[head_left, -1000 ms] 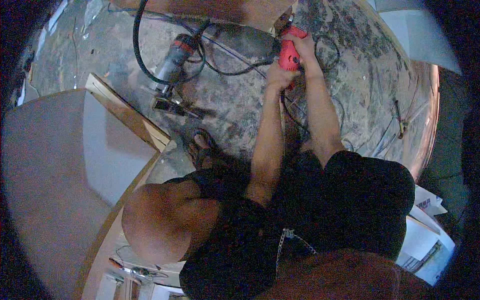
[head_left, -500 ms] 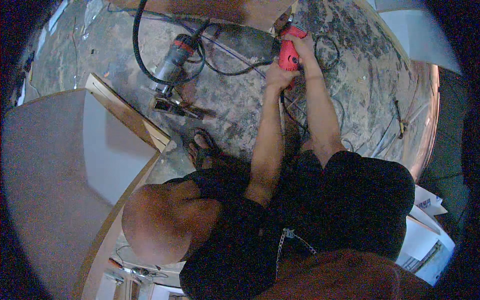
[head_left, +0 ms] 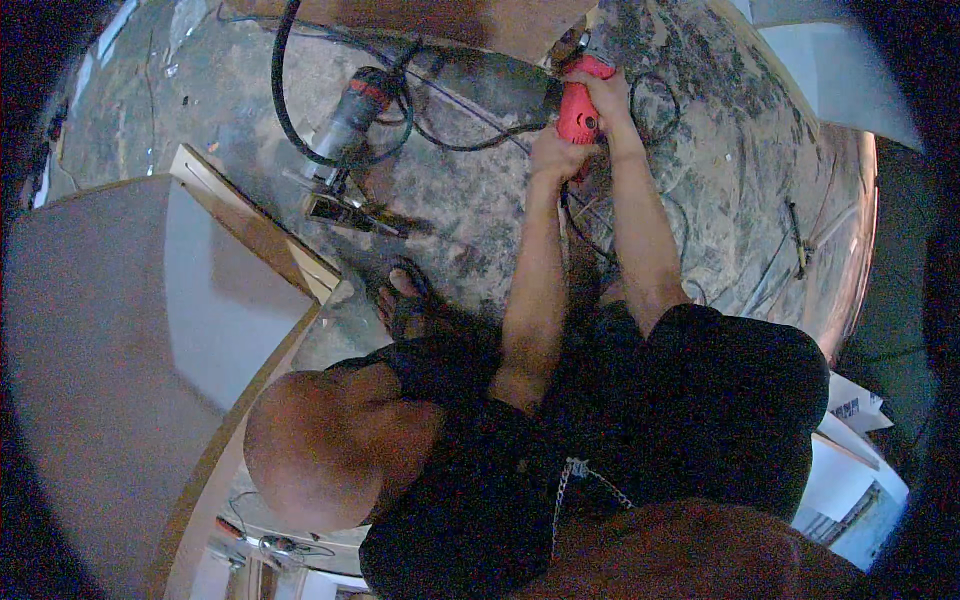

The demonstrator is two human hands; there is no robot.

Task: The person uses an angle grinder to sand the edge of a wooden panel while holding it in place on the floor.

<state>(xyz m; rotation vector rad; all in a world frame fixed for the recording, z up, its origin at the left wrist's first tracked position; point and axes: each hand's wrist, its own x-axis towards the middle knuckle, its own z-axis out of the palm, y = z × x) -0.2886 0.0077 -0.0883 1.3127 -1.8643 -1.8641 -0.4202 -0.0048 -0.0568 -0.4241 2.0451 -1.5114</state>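
Both my arms reach forward to a red hand-held power tool lying on the stained floor at the top of the head view. My left hand grips the near end of its body. My right hand wraps over its upper part, next to the edge of a wooden board. The tool's working end is hidden by my fingers and the board. A thin black cord loops on the floor around my right wrist.
A grey and red power tool with a thick black cable lies to the left on the floor. A large grey panel with a wooden edge fills the left side. My sandalled foot rests beside it. Papers lie at the lower right.
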